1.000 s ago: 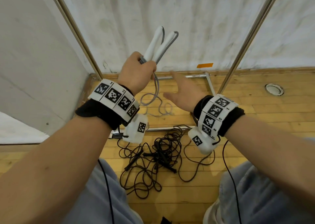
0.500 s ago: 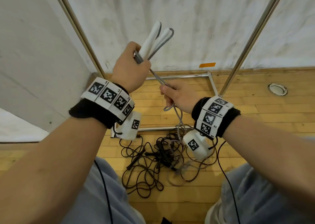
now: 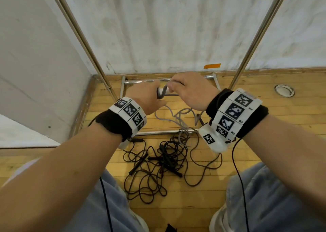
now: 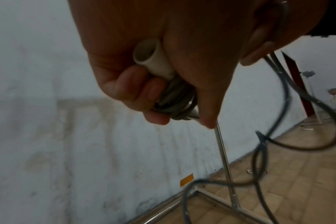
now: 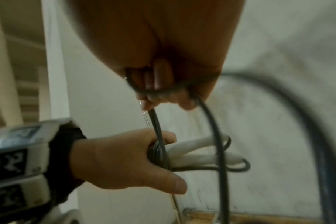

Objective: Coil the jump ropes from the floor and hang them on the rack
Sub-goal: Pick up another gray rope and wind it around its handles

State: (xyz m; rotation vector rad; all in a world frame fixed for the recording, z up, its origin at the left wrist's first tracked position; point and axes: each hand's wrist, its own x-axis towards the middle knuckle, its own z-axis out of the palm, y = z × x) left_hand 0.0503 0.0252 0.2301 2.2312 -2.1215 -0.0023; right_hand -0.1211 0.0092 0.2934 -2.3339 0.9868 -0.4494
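Note:
A grey jump rope with two white handles (image 4: pixel 153 60) is held together in my left hand (image 3: pixel 148 97), with several turns of grey cord (image 4: pixel 175 100) wound round them. My right hand (image 3: pixel 178 89) sits close beside the left and pinches the grey cord (image 5: pixel 157 125), leading it across the handles (image 5: pixel 201 157). The rest of the grey cord (image 3: pixel 178 120) hangs in loose loops down to the floor. A tangle of black jump ropes (image 3: pixel 158 163) lies on the wooden floor between my knees. The rack's two metal uprights (image 3: pixel 255 37) rise against the wall.
The rack's base frame (image 3: pixel 167 132) lies on the floor under my hands, its left pole (image 3: pixel 82 37) slanting up by the corner. White walls close off the front and left. A round floor fitting (image 3: pixel 284 90) and an orange tape mark (image 3: pixel 212 66) are at the right.
Both hands have come down from chest height. The right hand, open a second ago, took hold of the grey cord and brought it up against the handles in the left hand.

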